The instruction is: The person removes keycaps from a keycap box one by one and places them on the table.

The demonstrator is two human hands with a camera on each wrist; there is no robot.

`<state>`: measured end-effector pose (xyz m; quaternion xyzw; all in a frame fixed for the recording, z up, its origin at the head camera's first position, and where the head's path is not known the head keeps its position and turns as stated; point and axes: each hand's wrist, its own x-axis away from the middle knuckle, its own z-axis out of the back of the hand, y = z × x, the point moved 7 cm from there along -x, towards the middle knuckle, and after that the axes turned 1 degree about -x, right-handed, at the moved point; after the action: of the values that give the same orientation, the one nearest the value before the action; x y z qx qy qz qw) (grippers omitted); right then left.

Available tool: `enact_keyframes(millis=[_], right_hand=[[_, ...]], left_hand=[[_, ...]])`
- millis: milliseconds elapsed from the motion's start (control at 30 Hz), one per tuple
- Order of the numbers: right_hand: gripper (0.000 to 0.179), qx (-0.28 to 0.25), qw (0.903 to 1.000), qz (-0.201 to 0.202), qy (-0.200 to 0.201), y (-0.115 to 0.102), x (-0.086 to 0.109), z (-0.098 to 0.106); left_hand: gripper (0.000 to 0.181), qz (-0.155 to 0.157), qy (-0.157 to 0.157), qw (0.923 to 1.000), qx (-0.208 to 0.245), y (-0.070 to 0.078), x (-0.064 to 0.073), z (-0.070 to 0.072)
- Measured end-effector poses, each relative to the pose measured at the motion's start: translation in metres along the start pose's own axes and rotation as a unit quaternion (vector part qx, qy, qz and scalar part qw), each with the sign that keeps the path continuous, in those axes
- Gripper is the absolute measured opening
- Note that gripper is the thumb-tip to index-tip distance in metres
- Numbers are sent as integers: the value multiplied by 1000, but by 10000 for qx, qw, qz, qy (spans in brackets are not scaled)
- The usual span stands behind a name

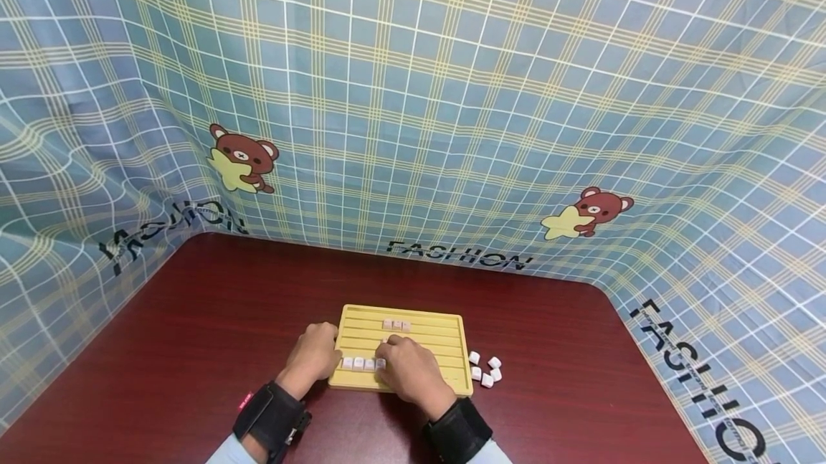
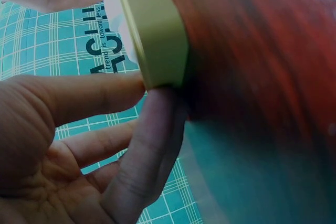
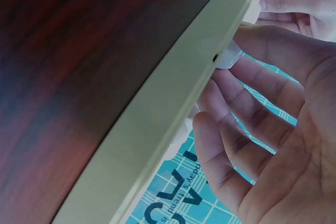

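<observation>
A yellow ridged board (image 1: 439,331) lies on the table. My left hand (image 1: 314,353) holds the board's left edge; in the left wrist view, thumb and fingers meet at the yellow rim (image 2: 160,30). Above the front part of the board, my right hand (image 1: 413,369) pinches a white keycap (image 3: 229,56) between thumb and index finger, the other fingers loosely bent. This keycap sits at the right end of a row of several white keycaps (image 1: 358,363) along a front groove. Three pinkish keycaps (image 1: 396,324) stand in a groove near the back. The right hand hides part of the board's middle.
Several loose white keycaps (image 1: 487,380) lie on the dark red table (image 1: 568,363), just right of the board. A blue plaid cloth (image 1: 413,127) with printed bears hangs behind the table and along both sides.
</observation>
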<state>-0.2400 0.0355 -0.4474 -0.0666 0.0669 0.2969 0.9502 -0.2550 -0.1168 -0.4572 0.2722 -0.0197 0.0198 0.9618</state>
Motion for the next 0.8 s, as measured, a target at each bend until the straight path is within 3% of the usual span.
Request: enact_keyframes(millis=[300,800], right_hand=[[14,53,10000,-20,9,0,0,-2],[14,81,9999,-58,-52,1,0,-2]], left_hand=[[16,80,-39,10000,-14,-2,1,-1],[12,-52,15,10000,19,2,2,2]])
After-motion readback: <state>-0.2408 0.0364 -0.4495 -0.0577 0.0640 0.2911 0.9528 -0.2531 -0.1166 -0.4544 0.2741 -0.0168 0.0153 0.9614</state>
